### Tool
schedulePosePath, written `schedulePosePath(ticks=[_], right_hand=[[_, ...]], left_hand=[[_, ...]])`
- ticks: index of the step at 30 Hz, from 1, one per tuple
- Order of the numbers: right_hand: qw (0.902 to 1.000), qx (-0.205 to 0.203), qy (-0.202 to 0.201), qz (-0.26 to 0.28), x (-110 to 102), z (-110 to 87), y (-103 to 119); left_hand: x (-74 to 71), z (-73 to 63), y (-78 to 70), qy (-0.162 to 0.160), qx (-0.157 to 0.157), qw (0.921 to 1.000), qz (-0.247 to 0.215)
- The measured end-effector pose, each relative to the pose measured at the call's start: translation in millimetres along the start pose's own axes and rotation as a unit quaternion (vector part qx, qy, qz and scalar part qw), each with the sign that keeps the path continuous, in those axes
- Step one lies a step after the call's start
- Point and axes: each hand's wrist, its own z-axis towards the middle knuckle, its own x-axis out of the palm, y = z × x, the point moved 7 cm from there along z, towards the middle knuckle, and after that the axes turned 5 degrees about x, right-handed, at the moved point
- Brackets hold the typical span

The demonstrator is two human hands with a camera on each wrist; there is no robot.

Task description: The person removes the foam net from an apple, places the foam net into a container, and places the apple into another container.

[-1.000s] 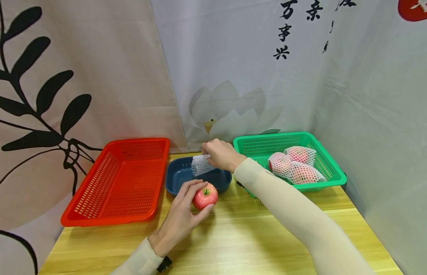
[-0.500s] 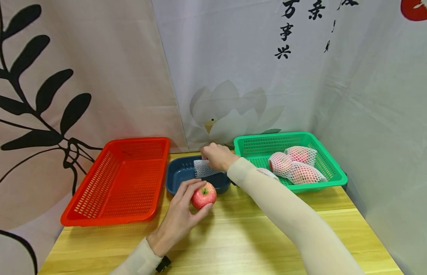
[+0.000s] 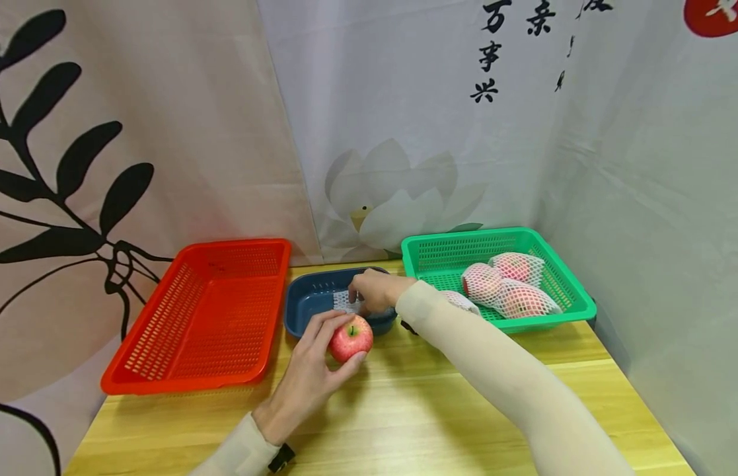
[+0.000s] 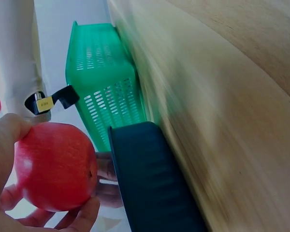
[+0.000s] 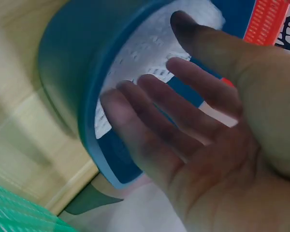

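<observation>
My left hand (image 3: pixel 309 363) holds a bare red apple (image 3: pixel 352 338) between thumb and fingers, over the near rim of a dark blue basin (image 3: pixel 302 309). The left wrist view shows the apple (image 4: pixel 55 164) close up, smooth and unwrapped. Reaching into the basin from the right is my right hand (image 3: pixel 380 291). Its fingers are loosely bent and spread, with the thumb apart from them, in the right wrist view. A white foam fruit net (image 5: pixel 152 55) lies in the basin below those fingertips. In the head view the hand hides part of the net.
A green basket (image 3: pixel 567 316) at the right holds several apples in white foam nets (image 3: pixel 526 303), one partly hidden by the right sleeve. At the left lies a red basket (image 3: pixel 220 324). All stand on a wooden table (image 3: pixel 428 410) before a printed cloth (image 3: pixel 226 132).
The right hand has lowered into the basin, and the foam net it held is let go there. The left hand with the apple has hardly moved.
</observation>
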Motion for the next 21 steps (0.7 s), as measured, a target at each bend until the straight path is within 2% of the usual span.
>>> schedulePosePath(ticks=[4, 8, 17, 21], right_hand=[[0.9995, -0.009, 0.030, -0.009, 9, -4.5, 0], [0.9988, -0.018, 0.042, -0.014, 15, -8.5, 1], [0.9991, -0.024, 0.036, -0.005, 18, -17.0, 1], [0.9994, -0.028, 0.018, -0.002, 14, -22.9, 3]], left_hand=[[0.0, -0.5, 0.2, -0.002, -0.005, 1.0000, 0.000], [0.2, -0.8, 0.4, -0.003, -0.008, 1.0000, 0.004], [0.8, 1.0, -0.2, -0.001, -0.016, 0.9998, 0.009], [-0.1, 1.5, -0.4, -0.002, -0.019, 0.9998, 0.008]])
